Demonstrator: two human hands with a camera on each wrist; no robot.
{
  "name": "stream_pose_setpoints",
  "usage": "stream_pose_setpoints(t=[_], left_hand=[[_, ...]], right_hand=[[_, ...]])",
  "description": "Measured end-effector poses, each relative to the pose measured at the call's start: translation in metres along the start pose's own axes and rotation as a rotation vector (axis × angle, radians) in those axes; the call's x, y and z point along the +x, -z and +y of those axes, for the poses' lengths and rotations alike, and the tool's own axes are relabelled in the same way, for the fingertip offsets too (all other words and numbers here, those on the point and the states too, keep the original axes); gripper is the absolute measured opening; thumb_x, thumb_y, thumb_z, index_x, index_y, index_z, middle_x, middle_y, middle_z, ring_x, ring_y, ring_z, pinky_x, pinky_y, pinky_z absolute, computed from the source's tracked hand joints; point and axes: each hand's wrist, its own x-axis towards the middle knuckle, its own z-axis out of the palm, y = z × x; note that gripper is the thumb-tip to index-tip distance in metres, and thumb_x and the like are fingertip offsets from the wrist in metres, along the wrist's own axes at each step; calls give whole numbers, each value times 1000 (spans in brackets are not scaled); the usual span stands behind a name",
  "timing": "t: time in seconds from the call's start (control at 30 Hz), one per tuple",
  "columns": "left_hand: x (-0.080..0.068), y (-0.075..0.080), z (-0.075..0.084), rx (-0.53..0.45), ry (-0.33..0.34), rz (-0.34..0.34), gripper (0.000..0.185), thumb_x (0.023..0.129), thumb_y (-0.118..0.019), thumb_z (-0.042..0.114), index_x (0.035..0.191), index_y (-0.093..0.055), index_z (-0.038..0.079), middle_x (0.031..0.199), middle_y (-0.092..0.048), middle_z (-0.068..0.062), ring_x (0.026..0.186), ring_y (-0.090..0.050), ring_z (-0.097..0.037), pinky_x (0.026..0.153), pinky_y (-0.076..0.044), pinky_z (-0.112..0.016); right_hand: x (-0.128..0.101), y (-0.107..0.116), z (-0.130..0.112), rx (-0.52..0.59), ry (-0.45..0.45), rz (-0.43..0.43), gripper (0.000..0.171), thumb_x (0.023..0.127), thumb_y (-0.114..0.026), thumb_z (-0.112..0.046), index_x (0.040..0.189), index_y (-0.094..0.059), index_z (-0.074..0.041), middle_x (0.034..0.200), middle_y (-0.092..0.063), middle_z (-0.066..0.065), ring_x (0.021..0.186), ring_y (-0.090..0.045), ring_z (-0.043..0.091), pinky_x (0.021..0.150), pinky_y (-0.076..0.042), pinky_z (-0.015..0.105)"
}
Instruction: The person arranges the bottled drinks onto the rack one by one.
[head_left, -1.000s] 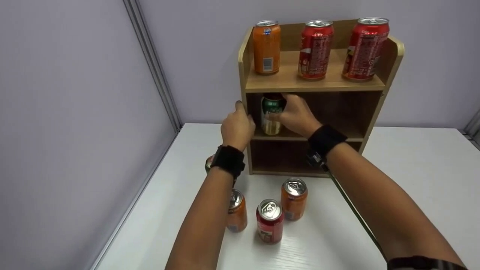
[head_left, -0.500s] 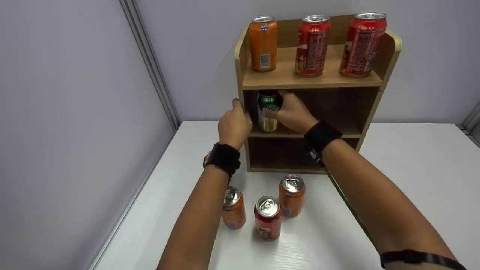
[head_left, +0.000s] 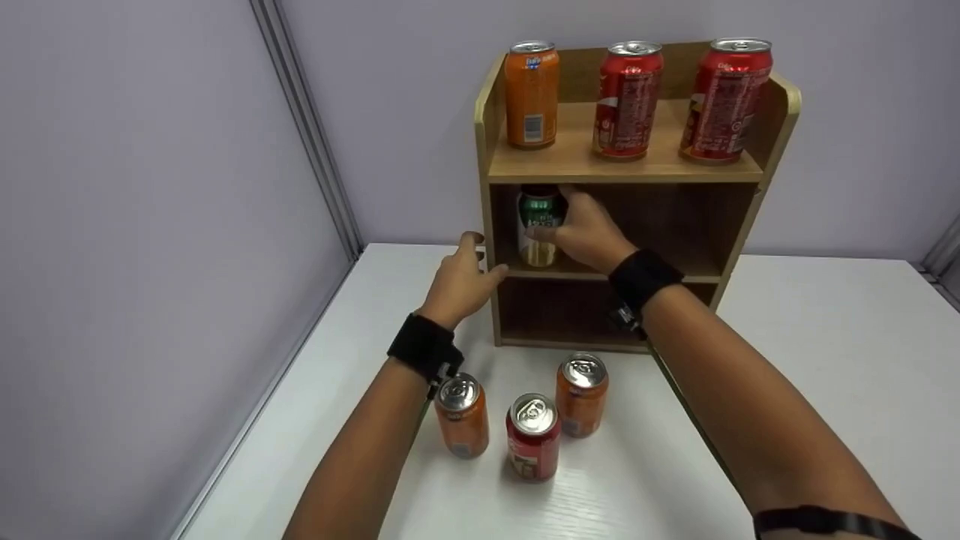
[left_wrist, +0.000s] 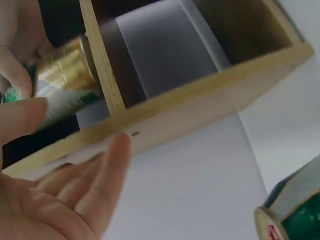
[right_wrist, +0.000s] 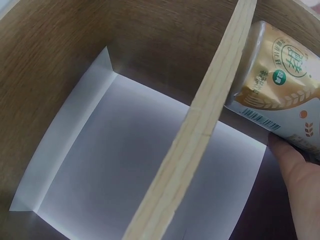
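Right hand [head_left: 589, 232] wraps around green-and-gold can [head_left: 540, 227], upright at the left end of the wooden shelf's [head_left: 628, 171] middle tier, frame center. Left hand [head_left: 459, 281] sits just left of the shelf's side panel, fingers loose and spread, holding nothing. Top tier: one orange can [head_left: 532, 94], two red cans [head_left: 628, 99]. On the white table [head_left: 825, 352], lower center: two orange cans [head_left: 461, 415] and a red one [head_left: 533, 436].

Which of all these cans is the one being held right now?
The green and gold can at the left end of the middle shelf: the right hand grips it. The other cans stand untouched on the top shelf and table.
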Motion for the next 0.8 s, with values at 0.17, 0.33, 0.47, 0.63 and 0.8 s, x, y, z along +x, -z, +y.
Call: stream_pose_setpoints(t=[0.17, 0.33, 0.47, 0.63, 0.8], left_hand=[[-21, 16, 2, 72, -5, -9, 58, 94, -64, 34, 140, -41, 6, 129, -59, -18, 115, -59, -27, 91, -48, -40], [-28, 20, -1, 63, -15, 3, 53, 95, -63, 31, 138, -44, 8, 129, -60, -16, 113, -60, -28, 91, -49, -40], [-22, 2, -12, 76, 12, -48, 59, 95, -63, 33, 143, -39, 6, 131, -58, -17, 113, -60, -29, 90, -50, -41], [-20, -13, -32, 191, 67, -139, 75, 94, -63, 41, 152, -27, 11, 134, -57, -12, 113, -60, -29, 83, -51, -49], [-17, -16, -45, 206, 30, -185, 74, 92, -65, 40, 152, -29, 16, 135, -56, -10, 115, -59, -27, 88, -48, -52]], right_hand=[[0, -3, 0, -3, -3, -6, 79, 81, -81, -28, 145, -39, -8, 126, -57, 8, 112, -57, 22, 99, -43, 39], [2, 1, 4, -10, -31, 0, 85, 82, -80, -29, 149, -33, -9, 134, -53, 8, 118, -53, 21, 102, -40, 38], [1, 5, 6, -9, -52, -4, 88, 83, -80, -28, 151, -29, -9, 136, -52, 9, 120, -52, 21, 103, -39, 38], [-1, 2, 5, -8, -62, -27, 84, 83, -79, -30, 150, -31, -10, 132, -54, 8, 117, -54, 21, 101, -42, 38], [-2, 1, 2, -1, -43, -22, 84, 83, -79, -29, 149, -32, -9, 130, -56, 9, 114, -56, 22, 100, -43, 39]])
